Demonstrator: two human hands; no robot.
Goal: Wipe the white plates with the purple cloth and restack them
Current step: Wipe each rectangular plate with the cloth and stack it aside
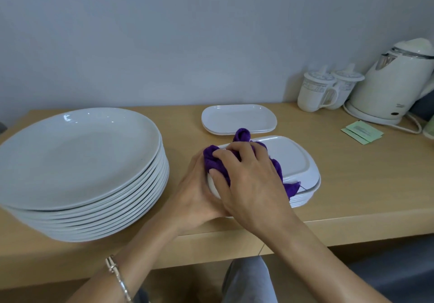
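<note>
the wooden counter [352,185] carries a tall stack of round white plates [77,157] on its left side. right of it, near the front edge, stands a lower stack of rectangular white plates [303,197], and its top plate [291,159] is turned bottom up. both forearms reach forward and meet there. the right hand [249,185] lies over this plate, fingers curled, its grip closed on the bunched purple cloth [213,159]. the left hand [195,197] holds the plate's left end; its fingers are hidden underneath.

Silver bracelet [117,277], grey trousers [249,281]
</note>
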